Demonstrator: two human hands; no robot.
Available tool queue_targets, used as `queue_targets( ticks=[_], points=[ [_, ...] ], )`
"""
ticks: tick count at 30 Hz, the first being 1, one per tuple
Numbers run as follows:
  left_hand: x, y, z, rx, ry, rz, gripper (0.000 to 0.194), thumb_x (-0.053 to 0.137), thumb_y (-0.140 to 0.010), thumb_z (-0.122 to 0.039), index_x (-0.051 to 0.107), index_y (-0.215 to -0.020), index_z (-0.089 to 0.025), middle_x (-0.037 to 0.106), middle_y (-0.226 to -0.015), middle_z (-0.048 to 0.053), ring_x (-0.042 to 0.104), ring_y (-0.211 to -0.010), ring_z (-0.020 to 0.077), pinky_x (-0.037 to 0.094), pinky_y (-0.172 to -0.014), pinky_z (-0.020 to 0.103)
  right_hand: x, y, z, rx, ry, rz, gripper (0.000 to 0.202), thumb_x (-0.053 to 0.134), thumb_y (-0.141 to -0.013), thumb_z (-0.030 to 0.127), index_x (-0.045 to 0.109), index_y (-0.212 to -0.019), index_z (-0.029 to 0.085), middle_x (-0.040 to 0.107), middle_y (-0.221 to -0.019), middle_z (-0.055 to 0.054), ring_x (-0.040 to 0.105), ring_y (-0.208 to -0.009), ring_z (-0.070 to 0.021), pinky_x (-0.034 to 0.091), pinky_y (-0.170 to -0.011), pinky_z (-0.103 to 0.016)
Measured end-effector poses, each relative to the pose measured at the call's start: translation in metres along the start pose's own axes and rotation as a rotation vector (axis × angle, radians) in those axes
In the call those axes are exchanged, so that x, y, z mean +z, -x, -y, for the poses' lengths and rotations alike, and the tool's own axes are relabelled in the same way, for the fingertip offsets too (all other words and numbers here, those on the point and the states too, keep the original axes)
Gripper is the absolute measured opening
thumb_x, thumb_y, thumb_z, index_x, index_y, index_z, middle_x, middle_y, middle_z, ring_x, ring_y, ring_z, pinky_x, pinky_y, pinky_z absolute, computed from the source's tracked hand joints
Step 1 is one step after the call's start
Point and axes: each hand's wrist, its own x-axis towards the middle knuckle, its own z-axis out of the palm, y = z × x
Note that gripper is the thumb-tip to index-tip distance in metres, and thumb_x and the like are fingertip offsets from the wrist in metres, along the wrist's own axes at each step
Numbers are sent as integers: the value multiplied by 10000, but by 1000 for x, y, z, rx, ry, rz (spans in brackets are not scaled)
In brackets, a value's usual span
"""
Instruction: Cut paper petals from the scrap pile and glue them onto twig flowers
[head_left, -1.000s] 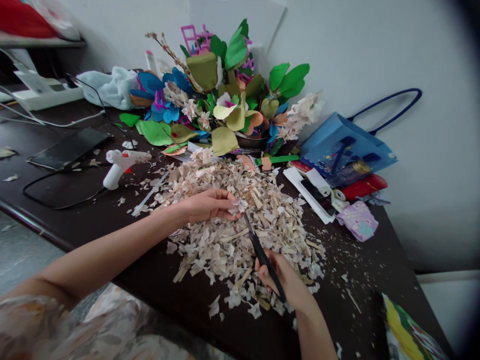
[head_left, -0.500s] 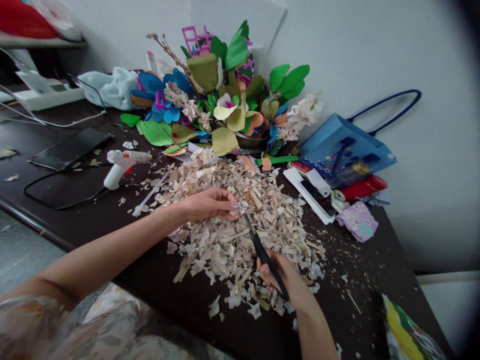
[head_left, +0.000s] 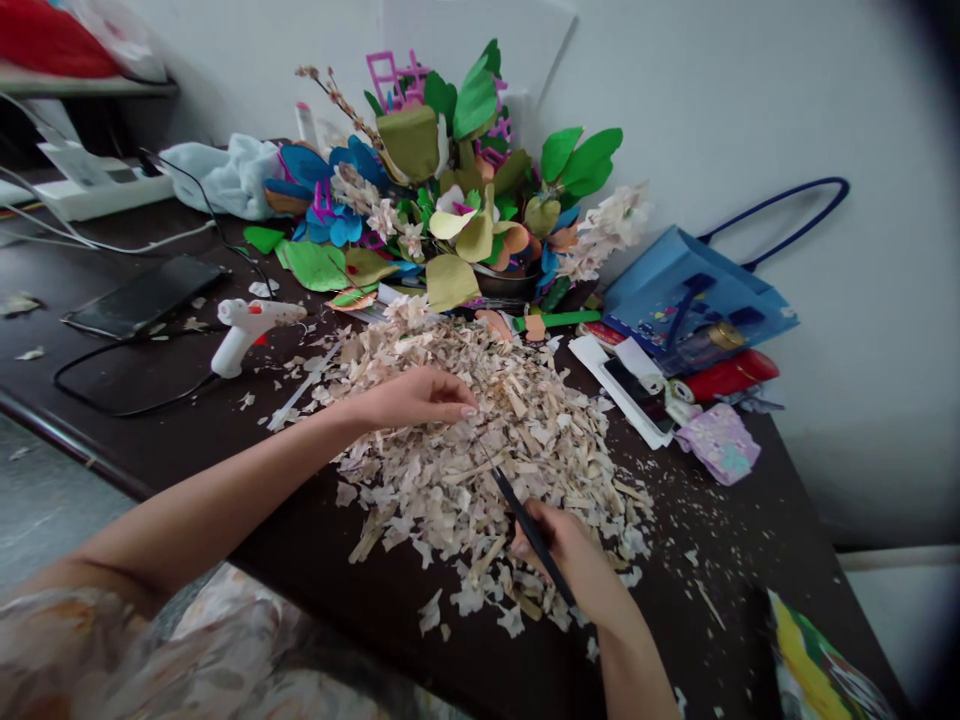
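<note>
A heap of pale dried petals and husk pieces (head_left: 420, 490) covers the middle of the dark table. My left hand (head_left: 429, 396) is over the upper part of the heap, its fingers drawn together; whether anything small sits between the fingertips cannot be made out. Below and to the right, my right hand (head_left: 559, 545) is wrapped round black-handled tweezers or scissors (head_left: 529, 522), too edge-on to tell which. The thin metal tip points up and left, a little below my left fingertips, and does not touch them.
Behind the heap stands a colourful arrangement of leaves and flowers (head_left: 474, 235). A white glue gun (head_left: 238, 335) with a black cable and a dark phone (head_left: 146, 297) lie left. A blue bag (head_left: 697, 295), a purple packet (head_left: 718, 443) and a yellow-green packet (head_left: 817, 655) are on the right.
My left hand has lifted slightly up, and the whitish petal at its fingertips no longer shows there. The black-handled tool has turned edge-on, and its tip has dropped away from those fingers.
</note>
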Motion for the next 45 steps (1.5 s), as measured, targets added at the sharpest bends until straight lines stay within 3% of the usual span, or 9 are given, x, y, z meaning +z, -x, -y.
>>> queue_targets(
  ticks=[8,16,25,29,38,45],
  points=[
    [5,3,-8,49,-122,40,194,591,-820,-297,677,-874,-133,685,-761,65,609,-662,120,455,-585,196,2,-4,-5,-16,210,-47,165,609,-769,305,493,-715,201,572,-679,4,537,-643,-173,389,-590,-256],
    [7,1,-2,13,-116,-27,211,580,-820,-316,637,-750,-125,546,-558,-6,433,-479,60,313,-446,169,2,-3,-7,4,279,-59,139,591,-780,317,520,-735,206,595,-696,-5,532,-646,-180,368,-568,-251],
    [7,-1,6,-77,46,-29,250,579,-822,-361,625,-806,-116,596,-610,7,548,-546,86,417,-516,181,-1,4,12,3,241,-84,104,561,-784,280,530,-729,197,625,-682,-8,562,-634,-176,380,-566,-238],
    [8,-2,4,-109,95,-49,240,581,-822,-351,618,-802,-114,641,-664,30,583,-583,95,460,-553,195,0,4,7,9,271,-87,131,541,-799,299,514,-712,204,628,-676,-8,576,-635,-179,382,-567,-236],
    [7,-4,-2,-142,200,-185,190,560,-844,-297,590,-786,-119,664,-737,48,614,-660,103,514,-640,225,-5,-9,-20,104,722,-297,214,492,-840,424,507,-752,229,658,-653,-37,602,-631,-240,317,-523,-255],
    [9,-2,-1,-47,180,-118,235,536,-875,-351,584,-835,-124,668,-787,57,623,-709,118,515,-663,242,-4,-11,-24,153,837,-384,256,507,-838,487,525,-803,235,695,-721,-38,652,-697,-276,318,-522,-260]
  ],
)
